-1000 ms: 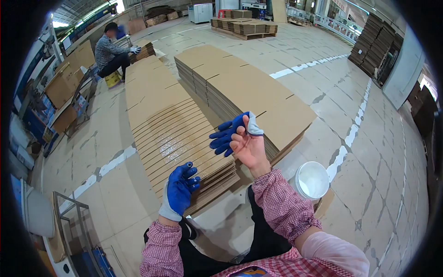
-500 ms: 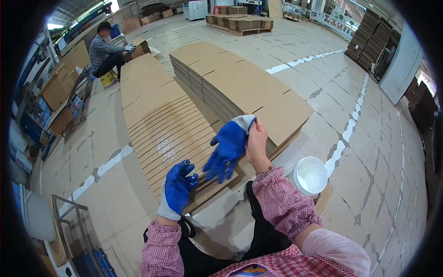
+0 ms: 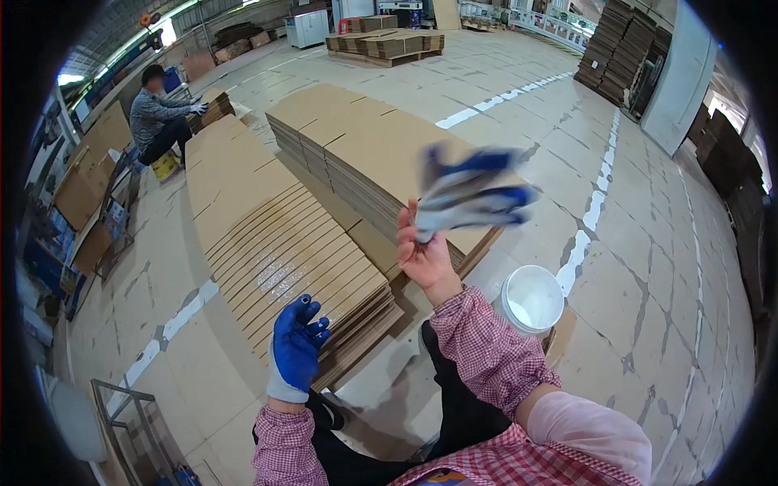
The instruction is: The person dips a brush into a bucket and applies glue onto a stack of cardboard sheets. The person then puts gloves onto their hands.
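Note:
My bare right hand (image 3: 428, 257) pinches the cuff of a blue-and-white work glove (image 3: 470, 194). The glove is smeared by motion and sticks out up and to the right, over the right-hand stack of cardboard sheets (image 3: 369, 134). My left hand (image 3: 297, 348) wears a matching blue-coated glove; its fingers are loosely bent and apart, with nothing between them. It is by the near end of the left-hand stack of cardboard (image 3: 284, 235), whose top sheets are fanned in narrow steps and have a wet, shiny patch.
A white bucket (image 3: 531, 300) with white contents stands right of my right forearm. Another person (image 3: 158, 121) sits on a yellow bucket (image 3: 166, 168) at the far left, gloved hands at a small cardboard stack (image 3: 212, 109). Farther back, cardboard lies on a pallet (image 3: 385, 55).
The glove in my right hand has swung from hanging down on the left to sticking out up and right. My left hand stays near the fanned sheets. The view has shifted slightly.

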The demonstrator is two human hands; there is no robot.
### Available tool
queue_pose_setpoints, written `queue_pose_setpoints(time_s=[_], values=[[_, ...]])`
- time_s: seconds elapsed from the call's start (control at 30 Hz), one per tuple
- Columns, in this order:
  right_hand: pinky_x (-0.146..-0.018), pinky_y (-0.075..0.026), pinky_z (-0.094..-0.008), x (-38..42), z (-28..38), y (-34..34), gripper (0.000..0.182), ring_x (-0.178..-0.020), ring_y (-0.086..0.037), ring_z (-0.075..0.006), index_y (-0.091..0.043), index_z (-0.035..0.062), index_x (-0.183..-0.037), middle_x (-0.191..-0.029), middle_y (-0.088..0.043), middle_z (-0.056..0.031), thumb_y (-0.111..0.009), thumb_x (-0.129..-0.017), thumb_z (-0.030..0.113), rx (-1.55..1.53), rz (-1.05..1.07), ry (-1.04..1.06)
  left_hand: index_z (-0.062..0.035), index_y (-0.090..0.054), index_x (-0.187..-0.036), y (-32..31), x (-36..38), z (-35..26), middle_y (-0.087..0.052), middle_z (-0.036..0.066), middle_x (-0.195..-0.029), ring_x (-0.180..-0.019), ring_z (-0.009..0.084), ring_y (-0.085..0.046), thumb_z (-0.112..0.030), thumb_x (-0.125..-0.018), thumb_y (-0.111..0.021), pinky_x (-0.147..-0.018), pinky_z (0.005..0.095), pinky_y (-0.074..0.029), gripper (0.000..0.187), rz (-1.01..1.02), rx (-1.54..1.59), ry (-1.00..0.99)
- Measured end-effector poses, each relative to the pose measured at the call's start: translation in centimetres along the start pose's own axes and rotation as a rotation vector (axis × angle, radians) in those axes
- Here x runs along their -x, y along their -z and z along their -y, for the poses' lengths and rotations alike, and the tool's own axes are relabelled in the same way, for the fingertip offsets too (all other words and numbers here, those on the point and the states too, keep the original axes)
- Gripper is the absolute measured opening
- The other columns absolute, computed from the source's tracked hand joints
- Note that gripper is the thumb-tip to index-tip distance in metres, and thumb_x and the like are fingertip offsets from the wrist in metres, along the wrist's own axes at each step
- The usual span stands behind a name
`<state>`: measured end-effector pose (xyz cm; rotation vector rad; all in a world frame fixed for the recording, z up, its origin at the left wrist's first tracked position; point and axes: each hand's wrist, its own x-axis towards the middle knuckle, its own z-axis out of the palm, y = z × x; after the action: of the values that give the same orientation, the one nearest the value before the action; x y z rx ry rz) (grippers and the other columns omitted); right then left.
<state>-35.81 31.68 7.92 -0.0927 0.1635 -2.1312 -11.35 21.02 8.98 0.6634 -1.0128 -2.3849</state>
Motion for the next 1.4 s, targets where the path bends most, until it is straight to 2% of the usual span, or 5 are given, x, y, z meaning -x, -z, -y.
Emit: queue_pose_setpoints(time_s=[0.23, 0.5, 1.03, 1.13, 1.4], values=[[-0.06, -0.05, -0.0314, 0.1, 1.0, 1.3, 0.029, -0.075, -0.061, -0.0175, -0.056, 0.0144, -0.112, -0.094, -0.064, -0.0074, -0.043, -0.092, 0.031, -0.211, 0.191, -0.04, -0.0131, -0.056, -0.111, -0.5, 0.1, 0.1, -0.06, 0.003, -0.101, -0.086, 0.0176, -0.056, -0.033, -0.088, -0.052, -0.078, 0.0308, -0.045, 0.031, 0.0, -0.006, 0.03], [-0.047, -0.05, -0.0259, 1.6, -1.8, -2.2, 0.025, -0.059, -0.061, -0.0162, -0.056, 0.0078, -0.105, -0.081, -0.063, -0.0076, -0.043, -0.094, 0.027, 1.16, -0.071, 0.421, -0.0126, -0.056, -0.111, -0.3, -0.2, 0.2, -0.06, 0.004, -0.101, -0.086, 0.0182, -0.057, -0.034, -0.088, -0.051, -0.077, 0.031, -0.046, 0.031, -0.008, -0.019, 0.039], [-0.069, -0.052, -0.0369, 0.4, -1.4, -1.0, 0.03, -0.083, -0.059, -0.0193, -0.049, 0.0117, -0.117, -0.102, -0.06, -0.0058, -0.038, -0.095, 0.028, 1.02, -0.291, 0.254, -0.0121, -0.056, -0.112, 0.0, -0.3, 0.5, -0.061, 0.005, -0.1, -0.085, 0.0191, -0.058, -0.033, -0.088, -0.051, -0.075, 0.0305, -0.047, 0.032, 0.018, -0.003, 0.022], [-0.075, -0.048, -0.04, 1.6, -0.8, -1.5, 0.032, -0.089, -0.056, -0.0194, -0.052, 0.0155, -0.118, -0.113, -0.057, -0.0037, -0.04, -0.093, 0.033, 0.254, 0.342, -0.127, -0.0117, -0.056, -0.112, 0.3, -0.3, 0.5, -0.06, 0.005, -0.1, -0.085, 0.0192, -0.058, -0.032, -0.088, -0.051, -0.075, 0.0305, -0.047, 0.032, 0.008, 0.01, 0.04], [-0.072, -0.047, -0.041, 0.4, 0.5, 0.5, 0.037, -0.078, -0.059, -0.0229, -0.056, 0.0174, -0.116, -0.114, -0.059, -0.0052, -0.042, -0.09, 0.039, -0.235, 0.34, -0.079, -0.0087, -0.054, -0.113, -0.2, -0.2, 0.5, -0.059, 0.007, -0.101, -0.083, 0.0196, -0.058, -0.033, -0.089, -0.048, -0.075, 0.0318, -0.046, 0.035, -0.008, -0.021, 0.021]])
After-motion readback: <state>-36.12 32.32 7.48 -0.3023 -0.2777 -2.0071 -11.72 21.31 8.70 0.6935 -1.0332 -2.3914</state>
